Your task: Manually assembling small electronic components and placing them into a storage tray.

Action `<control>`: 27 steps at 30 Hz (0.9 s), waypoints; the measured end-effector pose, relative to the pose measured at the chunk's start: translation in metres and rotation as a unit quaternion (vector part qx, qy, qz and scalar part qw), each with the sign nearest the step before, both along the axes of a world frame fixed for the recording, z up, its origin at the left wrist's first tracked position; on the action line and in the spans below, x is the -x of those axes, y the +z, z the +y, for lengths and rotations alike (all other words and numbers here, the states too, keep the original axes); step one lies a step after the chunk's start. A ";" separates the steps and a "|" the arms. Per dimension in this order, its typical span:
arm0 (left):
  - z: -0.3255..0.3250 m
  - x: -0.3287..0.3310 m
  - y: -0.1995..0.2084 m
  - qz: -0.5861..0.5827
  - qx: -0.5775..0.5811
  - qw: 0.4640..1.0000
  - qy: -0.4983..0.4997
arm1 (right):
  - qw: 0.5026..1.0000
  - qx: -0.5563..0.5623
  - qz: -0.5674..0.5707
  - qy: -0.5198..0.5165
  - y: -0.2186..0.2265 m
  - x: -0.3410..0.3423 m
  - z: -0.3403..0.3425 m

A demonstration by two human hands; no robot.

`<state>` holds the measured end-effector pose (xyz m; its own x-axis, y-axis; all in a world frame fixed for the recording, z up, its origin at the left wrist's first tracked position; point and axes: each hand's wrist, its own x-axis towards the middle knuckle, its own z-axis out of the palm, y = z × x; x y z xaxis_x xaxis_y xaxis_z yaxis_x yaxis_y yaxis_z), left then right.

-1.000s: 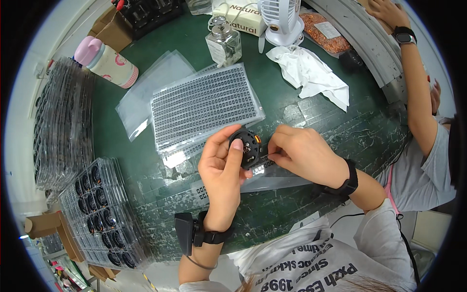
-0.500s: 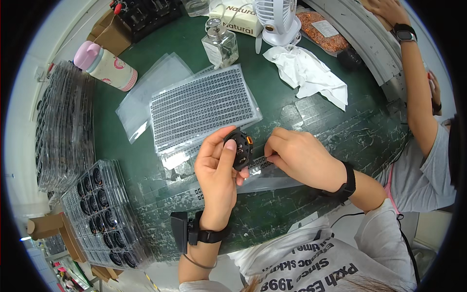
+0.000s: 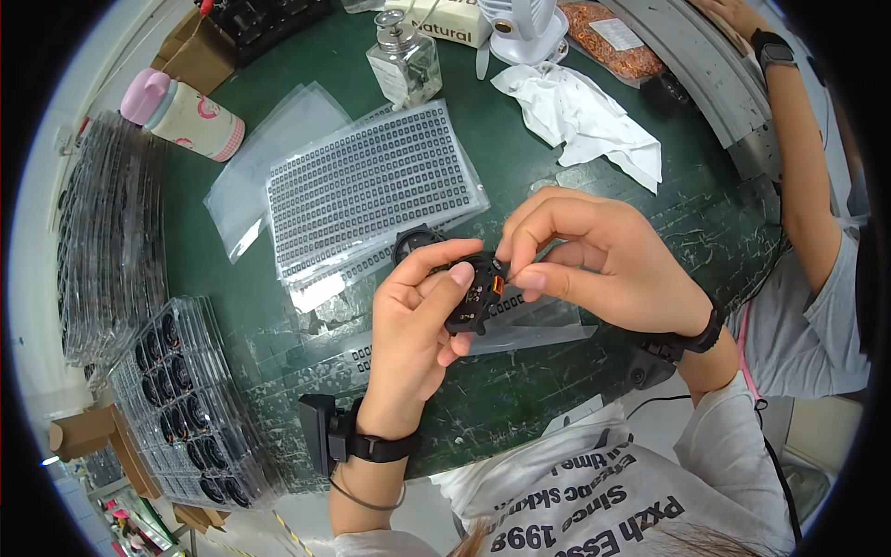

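My left hand (image 3: 413,320) holds a round black plastic housing (image 3: 471,302) with an orange tab on its right edge, the thumb lying across its face. A second round black part (image 3: 414,243) shows just beyond the left fingers; I cannot tell whether it is joined to the housing. My right hand (image 3: 585,265) is closed in a pinch at the housing's edge, beside the orange tab. Whatever is between its fingertips is too small to make out. Beneath both hands lies a clear strip with small black pieces (image 3: 509,306).
Beyond the hands lies a stack of sheets (image 3: 371,190) covered in small black pieces. Trays of round black parts (image 3: 181,408) stand at left, near a bottle (image 3: 190,116). Farther back are a glass dispenser (image 3: 406,65), white cloth (image 3: 585,121) and fan (image 3: 524,32). Another person's arm (image 3: 798,158) is at right.
My right hand has risen from the strip on the table to the housing's edge. The housing is tilted differently in my left hand, and the second round part has come into sight.
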<state>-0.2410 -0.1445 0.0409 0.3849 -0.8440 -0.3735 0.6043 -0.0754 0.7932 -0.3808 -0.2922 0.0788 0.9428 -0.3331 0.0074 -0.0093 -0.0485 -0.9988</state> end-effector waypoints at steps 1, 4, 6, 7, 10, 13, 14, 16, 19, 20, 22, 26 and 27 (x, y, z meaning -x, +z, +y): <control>-0.001 -0.001 -0.001 0.007 -0.001 1.000 -0.008 | 1.000 -0.015 -0.005 0.012 0.000 0.000 -0.001; -0.001 -0.001 -0.004 0.004 -0.009 1.000 -0.012 | 0.999 -0.029 -0.002 0.028 0.000 0.002 -0.004; -0.002 0.000 -0.002 0.000 -0.010 1.000 -0.014 | 0.999 -0.028 0.005 0.031 0.001 0.004 -0.004; -0.002 0.001 -0.003 -0.005 -0.012 1.000 -0.013 | 0.999 -0.005 0.007 0.035 0.002 0.004 -0.003; -0.001 0.001 -0.003 0.008 -0.013 1.000 -0.016 | 0.999 0.015 0.014 0.041 0.002 0.004 -0.003; 0.000 0.001 -0.004 0.000 -0.012 1.000 -0.023 | 0.999 0.008 0.019 0.040 0.003 0.004 -0.002; 0.000 0.001 -0.004 0.001 -0.013 1.000 -0.023 | 0.999 0.003 0.021 0.038 0.002 0.004 -0.002; -0.001 0.001 -0.003 -0.003 -0.016 1.000 -0.022 | 0.999 0.003 0.022 0.037 0.003 0.004 -0.002; -0.001 0.001 -0.005 -0.014 -0.016 1.000 -0.021 | 0.999 0.004 0.023 0.030 0.001 0.003 -0.001; -0.001 0.001 -0.004 -0.013 -0.016 1.000 -0.022 | 0.999 0.005 0.023 0.024 0.000 0.003 0.000; -0.002 0.002 -0.003 -0.013 -0.021 1.000 -0.018 | 0.999 0.006 0.028 0.022 0.001 0.003 0.000; -0.002 0.002 -0.004 -0.020 -0.029 0.999 -0.019 | 0.999 0.018 0.033 0.021 0.000 0.003 0.000; -0.002 0.002 -0.004 -0.017 -0.025 0.999 -0.018 | 0.999 0.018 0.033 0.021 0.000 0.003 0.000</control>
<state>-0.2425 -0.1464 0.0367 0.3674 -0.8380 -0.4035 0.5733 -0.1376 0.8077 -0.3833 -0.2921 0.0788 0.9550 -0.2935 -0.0439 -0.0720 -0.0859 -0.9937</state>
